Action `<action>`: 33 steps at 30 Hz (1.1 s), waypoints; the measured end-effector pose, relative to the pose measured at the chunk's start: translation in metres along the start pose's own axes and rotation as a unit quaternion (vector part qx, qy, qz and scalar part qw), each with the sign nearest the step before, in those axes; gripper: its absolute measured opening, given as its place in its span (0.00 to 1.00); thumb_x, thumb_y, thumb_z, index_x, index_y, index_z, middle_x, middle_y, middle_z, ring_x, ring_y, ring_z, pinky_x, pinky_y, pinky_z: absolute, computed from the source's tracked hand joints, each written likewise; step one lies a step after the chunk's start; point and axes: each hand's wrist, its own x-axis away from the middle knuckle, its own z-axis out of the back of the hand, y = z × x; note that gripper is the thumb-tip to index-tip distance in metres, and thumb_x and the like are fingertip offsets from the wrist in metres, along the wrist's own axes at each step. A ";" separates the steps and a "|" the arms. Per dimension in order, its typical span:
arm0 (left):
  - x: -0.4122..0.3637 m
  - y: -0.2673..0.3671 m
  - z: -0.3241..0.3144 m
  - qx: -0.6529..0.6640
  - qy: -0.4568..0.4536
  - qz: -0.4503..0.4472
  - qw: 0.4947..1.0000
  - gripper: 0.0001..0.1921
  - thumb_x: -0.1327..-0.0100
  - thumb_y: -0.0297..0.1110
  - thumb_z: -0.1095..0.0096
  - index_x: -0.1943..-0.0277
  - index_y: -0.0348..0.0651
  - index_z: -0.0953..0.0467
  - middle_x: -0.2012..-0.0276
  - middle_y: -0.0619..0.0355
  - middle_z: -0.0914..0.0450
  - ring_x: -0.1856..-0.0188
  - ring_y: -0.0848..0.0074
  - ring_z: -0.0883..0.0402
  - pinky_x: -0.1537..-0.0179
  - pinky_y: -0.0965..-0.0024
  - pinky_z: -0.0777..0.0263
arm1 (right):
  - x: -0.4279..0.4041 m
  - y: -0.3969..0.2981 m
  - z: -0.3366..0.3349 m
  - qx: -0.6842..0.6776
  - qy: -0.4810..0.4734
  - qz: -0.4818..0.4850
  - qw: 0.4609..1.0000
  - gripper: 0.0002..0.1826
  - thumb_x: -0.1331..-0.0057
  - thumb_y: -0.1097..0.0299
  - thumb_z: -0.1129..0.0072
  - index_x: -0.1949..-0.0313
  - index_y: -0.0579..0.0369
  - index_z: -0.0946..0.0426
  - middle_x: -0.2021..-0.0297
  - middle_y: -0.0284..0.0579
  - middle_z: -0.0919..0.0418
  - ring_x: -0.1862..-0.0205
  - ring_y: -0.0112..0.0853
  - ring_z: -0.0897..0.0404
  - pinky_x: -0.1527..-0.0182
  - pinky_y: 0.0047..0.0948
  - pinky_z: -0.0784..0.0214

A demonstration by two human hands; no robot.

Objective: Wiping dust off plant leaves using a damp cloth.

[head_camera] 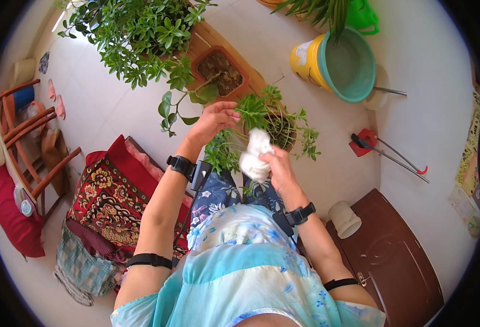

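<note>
My right hand [281,168] grips a crumpled white cloth [256,161], slightly blurred, over the near side of a potted plant. The plant's round pot [292,137] holds dark soil, and thin trailing stems hang over its rim. My left hand [218,119] is at the left side of this plant, its curled fingertips against a cluster of green leaves [251,110]. Whether the fingers pinch a leaf or only touch it is not clear. Further stems with leaves [223,151] droop below my left hand, in front of my legs.
Beyond stands a rectangular planter [240,67] on a wooden bench [205,34], beside a bushy plant [142,36]. A teal basin [348,65] and yellow bucket [311,61] stand right. Nearby are a long-handled tool [395,159], white pot [344,220], brown cabinet [399,249], patterned red textile [109,196] and wooden chair [27,147].
</note>
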 end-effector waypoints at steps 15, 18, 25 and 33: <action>-0.021 0.011 0.005 -0.364 0.018 -0.045 0.930 0.09 0.39 0.32 0.40 0.60 0.37 0.26 0.63 0.59 0.22 0.63 0.78 0.27 0.62 0.73 0.33 | -0.091 0.014 -0.064 -0.277 0.133 -0.009 0.952 0.17 0.38 0.74 0.51 0.49 0.59 0.31 0.54 0.49 0.26 0.57 0.40 0.22 0.57 0.49 0.24; -0.017 0.023 -0.002 -0.320 0.005 -0.027 0.947 0.10 0.37 0.31 0.43 0.55 0.38 0.27 0.64 0.60 0.22 0.61 0.78 0.26 0.58 0.74 0.33 | -0.060 -0.003 -0.070 -0.215 0.103 0.029 0.971 0.16 0.41 0.77 0.50 0.52 0.62 0.29 0.59 0.44 0.24 0.61 0.35 0.21 0.56 0.38 0.25; -0.016 0.008 -0.005 -0.152 0.041 0.006 0.987 0.11 0.36 0.27 0.44 0.51 0.40 0.29 0.61 0.59 0.23 0.57 0.76 0.24 0.52 0.72 0.30 | 0.014 -0.034 -0.052 -0.121 0.028 0.170 0.978 0.20 0.41 0.78 0.50 0.49 0.67 0.26 0.57 0.47 0.19 0.57 0.30 0.19 0.51 0.25 0.28; -0.008 -0.015 -0.016 -0.082 0.092 0.022 0.992 0.11 0.34 0.24 0.47 0.49 0.45 0.29 0.59 0.59 0.23 0.54 0.72 0.22 0.51 0.57 0.23 | -0.018 -0.036 -0.042 0.433 0.226 0.547 0.680 0.21 0.46 0.81 0.45 0.51 0.55 0.23 0.54 0.47 0.24 0.51 0.47 0.31 0.46 0.40 0.37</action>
